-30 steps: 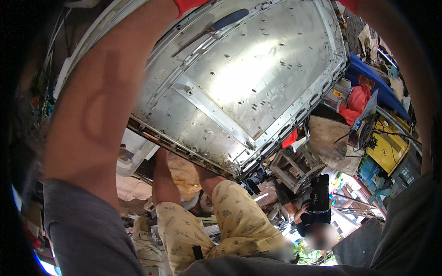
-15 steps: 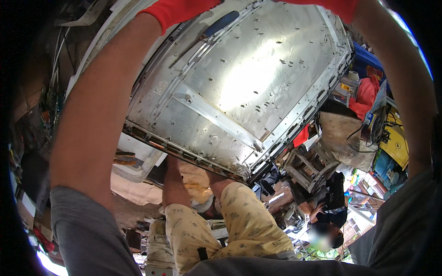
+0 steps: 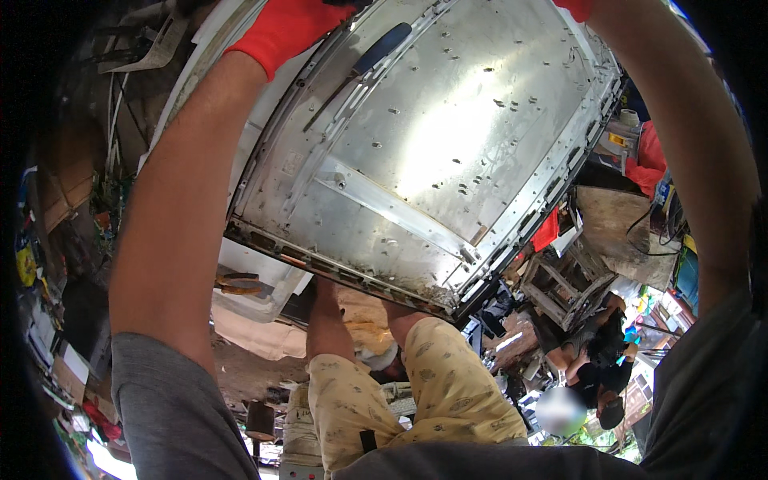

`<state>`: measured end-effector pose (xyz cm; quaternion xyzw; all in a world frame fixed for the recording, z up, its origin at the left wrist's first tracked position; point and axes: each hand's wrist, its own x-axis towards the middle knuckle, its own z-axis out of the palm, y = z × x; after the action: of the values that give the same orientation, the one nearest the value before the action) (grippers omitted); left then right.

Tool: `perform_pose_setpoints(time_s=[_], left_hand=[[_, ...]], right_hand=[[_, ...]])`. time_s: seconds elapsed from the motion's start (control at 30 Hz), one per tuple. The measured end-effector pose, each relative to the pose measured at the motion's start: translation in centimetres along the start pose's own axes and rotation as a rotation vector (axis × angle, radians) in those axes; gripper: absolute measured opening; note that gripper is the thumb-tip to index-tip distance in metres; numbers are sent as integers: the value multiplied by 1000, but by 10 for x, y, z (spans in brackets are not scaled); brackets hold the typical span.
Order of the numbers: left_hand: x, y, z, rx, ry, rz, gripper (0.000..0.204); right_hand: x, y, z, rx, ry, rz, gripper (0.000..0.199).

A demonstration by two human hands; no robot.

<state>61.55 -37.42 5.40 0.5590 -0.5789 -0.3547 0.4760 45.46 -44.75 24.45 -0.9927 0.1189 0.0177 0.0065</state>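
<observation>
A large silver metal panel (image 3: 448, 120), dotted with small studs and edged by slotted rails, lies in front of me. My left hand (image 3: 296, 32), in a red glove with dark fingertips, is at the panel's far left edge. The top of the picture cuts off its fingers, so their grip is hidden. Of my right hand (image 3: 574, 8) only a bit of red glove shows past the panel's far right side. A screwdriver (image 3: 382, 48) with a dark blue handle lies on the panel near my left hand. A metal crossbar (image 3: 400, 214) runs across the panel's near part.
Orange-handled pliers (image 3: 238, 284) lie on a pale piece left of my legs. To the right are a wooden stool frame (image 3: 564, 280), a wooden board (image 3: 624, 228) and red cloth (image 3: 650, 160). Another person (image 3: 596, 368) is at the lower right. Clutter fills the left side.
The view has shifted, so the panel and screwdriver appear slightly lower and further right. More of my left glove shows now, and less of my right. The screwdriver stays on the panel.
</observation>
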Motion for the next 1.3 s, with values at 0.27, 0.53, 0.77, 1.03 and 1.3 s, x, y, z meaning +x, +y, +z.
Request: perform_pose_setpoints(time_s=[0.27, 0.53, 0.77, 1.03, 1.3], left_hand=[[8, 0, 8, 620, -54, -246, 34], [-3, -22, 13, 281, 22, -118, 41], [11, -26, 11, 783, -2, 414, 45], [8, -18, 8, 707, -15, 290, 48], [5, -8, 5, 593, -173, -72, 32]], right_hand=[[-7, -11, -20, -69, -220, 7, 31], [-6, -4, -15, -234, -224, -69, 34], [1, -3, -9, 62, -164, -29, 41], [1, -10, -33, -15, -429, 163, 45], [-18, -6, -2, 71, 70, 20, 43]])
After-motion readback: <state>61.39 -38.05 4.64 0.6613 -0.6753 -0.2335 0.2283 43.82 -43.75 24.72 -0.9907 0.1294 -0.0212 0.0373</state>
